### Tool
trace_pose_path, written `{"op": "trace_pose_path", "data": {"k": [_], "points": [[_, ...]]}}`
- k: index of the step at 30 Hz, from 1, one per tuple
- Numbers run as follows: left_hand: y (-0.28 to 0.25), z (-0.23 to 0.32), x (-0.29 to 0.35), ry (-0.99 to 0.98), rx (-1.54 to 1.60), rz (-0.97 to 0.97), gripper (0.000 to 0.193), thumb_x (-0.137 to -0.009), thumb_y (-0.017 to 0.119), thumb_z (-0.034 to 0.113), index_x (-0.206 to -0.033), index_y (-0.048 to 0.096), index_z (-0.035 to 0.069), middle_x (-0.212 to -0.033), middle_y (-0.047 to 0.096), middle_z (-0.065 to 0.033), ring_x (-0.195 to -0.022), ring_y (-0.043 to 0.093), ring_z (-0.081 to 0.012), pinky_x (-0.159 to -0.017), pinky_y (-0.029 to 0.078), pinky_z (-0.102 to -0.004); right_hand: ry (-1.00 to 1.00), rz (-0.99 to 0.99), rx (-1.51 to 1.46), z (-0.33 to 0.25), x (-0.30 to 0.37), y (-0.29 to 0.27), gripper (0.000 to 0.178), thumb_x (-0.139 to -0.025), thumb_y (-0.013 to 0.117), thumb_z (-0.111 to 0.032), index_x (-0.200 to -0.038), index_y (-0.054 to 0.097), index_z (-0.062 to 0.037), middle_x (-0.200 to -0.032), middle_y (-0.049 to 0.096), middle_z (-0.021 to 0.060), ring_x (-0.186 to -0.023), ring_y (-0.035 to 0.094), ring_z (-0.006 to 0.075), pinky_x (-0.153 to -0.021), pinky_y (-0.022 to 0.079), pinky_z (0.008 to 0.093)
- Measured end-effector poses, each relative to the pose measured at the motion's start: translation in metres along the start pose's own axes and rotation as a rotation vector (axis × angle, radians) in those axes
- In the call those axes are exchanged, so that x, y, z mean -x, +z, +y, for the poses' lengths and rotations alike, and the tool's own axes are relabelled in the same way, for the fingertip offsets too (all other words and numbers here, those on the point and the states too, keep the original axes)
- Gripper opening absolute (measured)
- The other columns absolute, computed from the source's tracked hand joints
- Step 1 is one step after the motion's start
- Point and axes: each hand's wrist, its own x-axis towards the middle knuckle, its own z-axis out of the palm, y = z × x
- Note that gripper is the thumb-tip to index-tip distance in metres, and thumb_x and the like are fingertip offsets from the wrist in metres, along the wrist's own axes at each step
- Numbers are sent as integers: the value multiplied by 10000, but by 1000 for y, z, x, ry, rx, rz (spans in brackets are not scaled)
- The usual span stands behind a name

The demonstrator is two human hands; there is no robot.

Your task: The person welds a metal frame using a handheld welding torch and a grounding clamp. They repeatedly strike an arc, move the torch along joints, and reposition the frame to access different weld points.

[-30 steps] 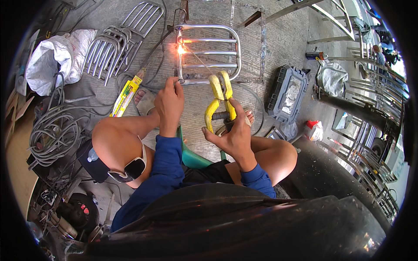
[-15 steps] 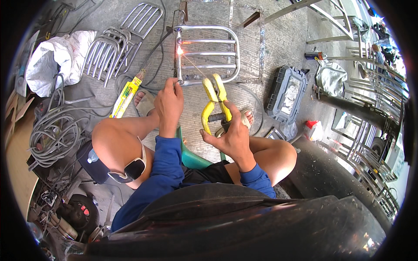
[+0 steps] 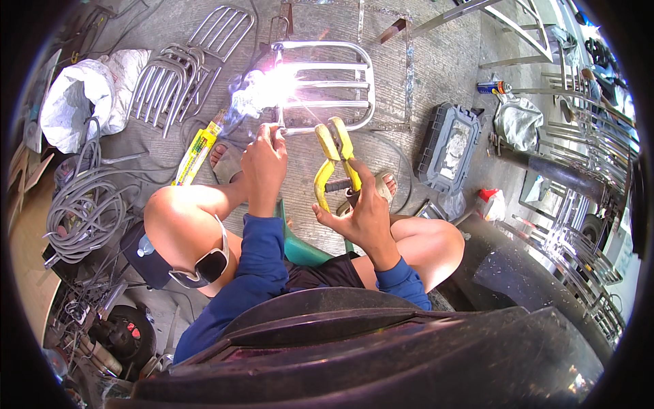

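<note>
- Grooved grey concrete floor [image 3: 306, 184], shiny tubular metal rack [image 3: 334, 84] lying on it.
- Orange glow just became a smoky violet-white flare [image 3: 281, 85], so it's properly arcing.
- Right hand [image 3: 368, 215] grips yellow tong-shaped holder [image 3: 327, 143]; left hand [image 3: 264, 160] curled at rack's near corner, can't tell if pinching.

Head view: from the head, on near side of the rack [image 3: 340, 85], looking down to the floor [image 3: 443, 68].
Rack: upper middle, moderately near.
Black shell [image 3: 354, 354]: very close to the lens, below the rack.
Rim: round and dark, wide fisheye, well outside the rack.
</note>
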Motion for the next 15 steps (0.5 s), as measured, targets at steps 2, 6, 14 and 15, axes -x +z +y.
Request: {"op": "trace_pose_path", "data": {"k": [2, 6, 14, 15], "points": [[1, 0, -1, -32, 56, -3, 221, -1053, 608, 234, -1215, 695, 111, -1007, 792, -207, -939, 761, -427, -826, 579, -551, -9, 11, 2, 0, -1, 0, 1084, -726, 983, -458, -1528, 387, -36, -1173, 717, 216, -762, 746, 270, -691, 619, 397], [3, -1, -2, -22, 72, 23, 232, -1050, 606, 231, -1228, 696, 113, -1026, 795, -198, -946, 759, -429, -831, 580, -550, 8, 8, -9, -2, -2, -2, 1078, -718, 984, -445, -1523, 395, -34, -1189, 713, 222, -801, 757, 292, -719, 624, 408], [6, -3, 1, 52, 129, 95, 200, -1034, 638, 201, -1202, 687, 105, -949, 787, -193, -894, 762, -418, -749, 580, -548, -54, 61, -6, 1, -1, 0, 1085, -698, 1004, -396, -1508, 388, -19, -1053, 743, 186, -775, 758, 276, -678, 605, 367], [6, -3, 0, 68, 120, 110, 185, -1035, 636, 197, -1188, 687, 106, -906, 781, -189, -850, 757, -423, -722, 574, -547, -60, 70, -17, 2, -2, 1, 1075, -699, 1003, -410, -1490, 392, -14, -1018, 743, 174, -763, 755, 279, -678, 602, 368]]}}
